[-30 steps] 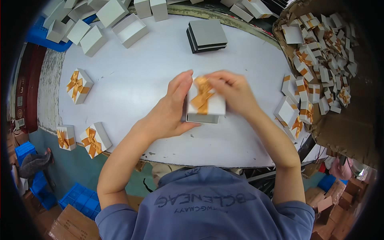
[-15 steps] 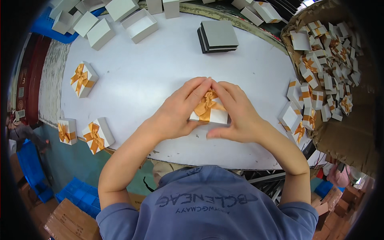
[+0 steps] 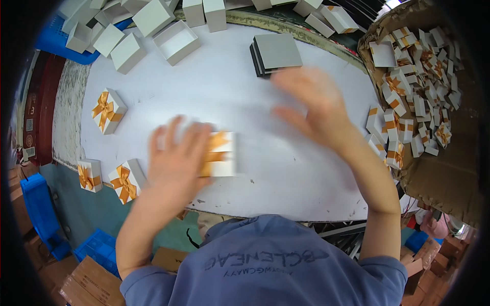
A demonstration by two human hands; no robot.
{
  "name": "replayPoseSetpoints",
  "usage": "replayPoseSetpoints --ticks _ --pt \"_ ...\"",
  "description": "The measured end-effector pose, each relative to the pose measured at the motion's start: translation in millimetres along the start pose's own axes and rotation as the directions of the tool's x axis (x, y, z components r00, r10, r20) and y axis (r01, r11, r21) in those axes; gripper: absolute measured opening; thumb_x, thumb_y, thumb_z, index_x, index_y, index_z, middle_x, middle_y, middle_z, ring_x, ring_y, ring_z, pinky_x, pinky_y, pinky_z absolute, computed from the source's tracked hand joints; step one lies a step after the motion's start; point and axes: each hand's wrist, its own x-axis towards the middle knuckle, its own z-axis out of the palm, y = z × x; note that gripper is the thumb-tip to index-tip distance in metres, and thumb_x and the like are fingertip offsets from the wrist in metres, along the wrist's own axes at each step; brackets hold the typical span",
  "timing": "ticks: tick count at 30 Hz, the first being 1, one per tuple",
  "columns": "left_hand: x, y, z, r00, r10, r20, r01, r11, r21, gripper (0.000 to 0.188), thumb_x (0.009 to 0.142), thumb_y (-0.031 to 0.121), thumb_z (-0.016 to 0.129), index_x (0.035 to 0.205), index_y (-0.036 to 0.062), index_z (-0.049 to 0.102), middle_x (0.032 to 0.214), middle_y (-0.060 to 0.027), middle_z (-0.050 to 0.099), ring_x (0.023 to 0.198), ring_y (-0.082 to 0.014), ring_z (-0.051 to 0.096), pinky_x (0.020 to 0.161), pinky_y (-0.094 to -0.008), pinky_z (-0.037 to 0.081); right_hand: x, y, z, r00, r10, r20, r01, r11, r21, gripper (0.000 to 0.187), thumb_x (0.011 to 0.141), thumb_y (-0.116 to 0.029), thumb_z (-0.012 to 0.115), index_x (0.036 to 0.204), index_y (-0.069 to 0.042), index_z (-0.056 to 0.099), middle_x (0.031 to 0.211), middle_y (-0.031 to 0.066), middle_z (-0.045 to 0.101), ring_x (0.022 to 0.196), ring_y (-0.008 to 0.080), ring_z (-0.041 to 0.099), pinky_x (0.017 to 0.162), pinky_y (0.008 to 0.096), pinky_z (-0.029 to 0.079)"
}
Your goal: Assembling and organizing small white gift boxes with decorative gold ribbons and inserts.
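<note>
My left hand (image 3: 176, 158), blurred by motion, grips a small white gift box (image 3: 229, 153) with a gold ribbon. Its thumb is at the box's near edge and its fingers reach over the far side, hiding the left part. To the right, my right hand (image 3: 316, 104) is empty and smeared, with thumb and fingers apart. Its fingertips are at the near right corner of a stack of flat grey pads (image 3: 278, 51) with black edges; contact is unclear. Three more ribboned gift boxes stand at the left: one far (image 3: 108, 111), one near the table edge (image 3: 126, 181) and one beside it (image 3: 89, 176).
White open box parts (image 3: 176, 43) are heaped along the far left edge, some in a blue basket (image 3: 61, 43). At the right, a large cardboard carton (image 3: 434, 178) holds many ribboned lids and white boxes. Blue crates (image 3: 99, 247) stand on the floor at lower left.
My hands have parted. The left has carried the gift box leftward and turned it; the right has let go of it and moved far and right toward the grey pads.
</note>
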Motion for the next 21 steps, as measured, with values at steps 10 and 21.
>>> replayPoseSetpoints --ticks 10,21 --pt "113.8 -109.1 28.3 0.917 -0.241 -0.318 0.231 0.97 -0.07 0.038 0.075 0.025 0.069 0.105 0.0038 0.056 0.133 -0.0242 0.036 0.117 -0.0452 0.039 0.097 -0.0458 0.035 35.1 31.5 8.4 0.951 -0.053 -0.304 -0.02 0.972 -0.234 0.022 0.066 -0.006 0.068 0.088 -0.008 0.068 0.084 -0.0007 0.063 0.076 0.0214 0.057 0.065 0.0344 0.044" --pt "42.7 2.6 53.7 0.844 0.284 -0.455 -0.474 0.792 -0.385 0.079 0.055 0.029 0.08 0.126 0.0137 0.049 0.127 -0.0147 0.048 0.098 -0.0357 0.05 0.083 -0.0419 0.044 5.1 -12.9 -2.9 0.97 -0.232 0.067 0.202 0.934 0.294 0.011 0.071 -0.009 0.065 0.082 -0.006 0.063 0.092 0.0076 0.063 0.084 0.0233 0.06 0.073 0.0334 0.047"
